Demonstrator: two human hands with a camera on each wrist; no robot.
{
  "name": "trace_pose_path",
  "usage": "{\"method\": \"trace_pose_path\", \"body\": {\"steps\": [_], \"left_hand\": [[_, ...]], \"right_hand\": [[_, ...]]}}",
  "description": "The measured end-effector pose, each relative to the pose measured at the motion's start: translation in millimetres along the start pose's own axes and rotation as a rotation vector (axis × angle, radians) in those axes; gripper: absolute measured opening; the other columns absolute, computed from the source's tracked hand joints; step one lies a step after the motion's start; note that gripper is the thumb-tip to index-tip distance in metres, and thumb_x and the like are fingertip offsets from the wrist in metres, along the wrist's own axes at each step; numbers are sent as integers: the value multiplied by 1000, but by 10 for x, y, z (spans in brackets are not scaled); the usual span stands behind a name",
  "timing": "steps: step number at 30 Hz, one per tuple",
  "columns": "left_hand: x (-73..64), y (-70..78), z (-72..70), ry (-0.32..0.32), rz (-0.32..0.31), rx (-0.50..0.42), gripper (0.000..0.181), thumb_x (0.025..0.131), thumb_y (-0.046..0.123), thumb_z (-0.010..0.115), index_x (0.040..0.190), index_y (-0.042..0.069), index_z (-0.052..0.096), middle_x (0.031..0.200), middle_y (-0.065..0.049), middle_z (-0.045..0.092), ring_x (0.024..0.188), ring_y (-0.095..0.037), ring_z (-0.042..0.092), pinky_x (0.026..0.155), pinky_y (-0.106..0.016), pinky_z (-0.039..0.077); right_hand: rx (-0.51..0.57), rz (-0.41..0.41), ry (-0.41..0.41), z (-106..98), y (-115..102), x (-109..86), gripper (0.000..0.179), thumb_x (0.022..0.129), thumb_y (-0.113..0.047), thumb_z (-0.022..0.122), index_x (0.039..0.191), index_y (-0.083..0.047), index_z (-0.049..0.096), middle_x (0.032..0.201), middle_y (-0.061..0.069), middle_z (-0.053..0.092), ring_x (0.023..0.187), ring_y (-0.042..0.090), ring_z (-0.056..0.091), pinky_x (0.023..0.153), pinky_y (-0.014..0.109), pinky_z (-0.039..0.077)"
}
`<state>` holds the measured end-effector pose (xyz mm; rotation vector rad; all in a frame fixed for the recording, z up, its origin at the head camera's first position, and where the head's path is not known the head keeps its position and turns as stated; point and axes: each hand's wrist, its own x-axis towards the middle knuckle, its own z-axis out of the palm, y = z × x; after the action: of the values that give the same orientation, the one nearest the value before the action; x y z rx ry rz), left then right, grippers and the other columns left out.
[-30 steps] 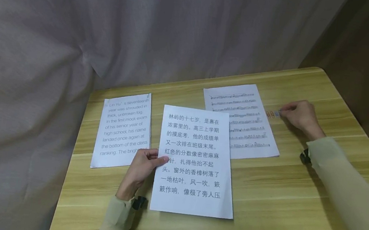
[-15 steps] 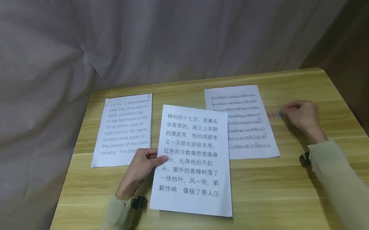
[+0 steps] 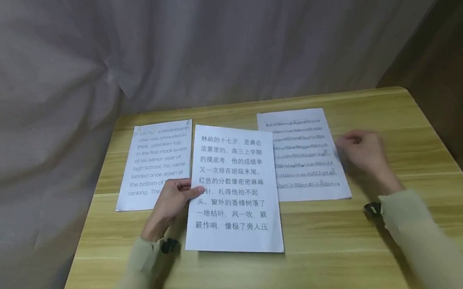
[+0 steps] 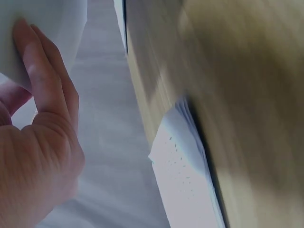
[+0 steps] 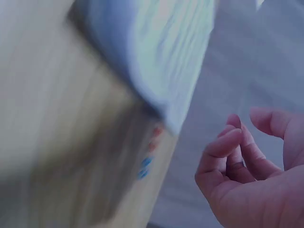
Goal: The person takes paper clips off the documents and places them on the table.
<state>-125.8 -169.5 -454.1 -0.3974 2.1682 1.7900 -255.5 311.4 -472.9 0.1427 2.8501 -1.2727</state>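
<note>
My left hand [image 3: 172,204] pinches the left edge of a white paper [image 3: 235,188] printed with Chinese text, thumb on its face and fingers behind. In the left wrist view the fingers [image 4: 45,71] lie along the back of this paper. My right hand [image 3: 362,153] is at the right edge of a sheet of music [image 3: 304,153], its fingers curled and the thumb near the fingertips. I cannot tell whether a small thing is between them. In the right wrist view, red paper clips [image 5: 154,137] and blue paper clips [image 5: 144,168] lie on the table by the sheet music.
A stack of English-printed pages [image 3: 157,164] lies at the left, a small clip [image 3: 188,122] at its top right corner. The held paper overlaps the sheet music in the head view. The wooden table [image 3: 328,272] backs onto a grey curtain [image 3: 226,42].
My left hand has moved the Chinese-printed paper a little left and away from me, tilting it slightly. My right hand has moved left from beside the paper clips to the sheet music's edge.
</note>
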Motion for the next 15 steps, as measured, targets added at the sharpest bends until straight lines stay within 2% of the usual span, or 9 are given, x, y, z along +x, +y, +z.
{"method": "trace_pose_path", "body": {"steps": [4,8,15], "left_hand": [[85,29,-48,23,-9,0,24,98,3,78,119,-6,77,97,-13,86,77,-17,83,73,-31,69],[181,48,-97,36,3,23,24,98,3,77,119,-8,76,94,-11,86,76,-15,82,71,-27,68],[369,97,-208,64,8,74,26,99,7,78,121,-7,77,88,-3,85,73,-10,78,66,-22,61]], "right_hand": [[36,-5,-66,79,-226,-127,39,105,-32,71,123,2,76,113,26,77,84,14,64,66,20,49],[54,-21,-98,135,-382,-209,38,105,-33,72,123,0,77,112,23,78,85,14,65,68,20,49],[48,-35,-149,194,-492,-273,38,105,-33,73,126,-1,76,118,23,78,89,14,66,73,21,50]]}}
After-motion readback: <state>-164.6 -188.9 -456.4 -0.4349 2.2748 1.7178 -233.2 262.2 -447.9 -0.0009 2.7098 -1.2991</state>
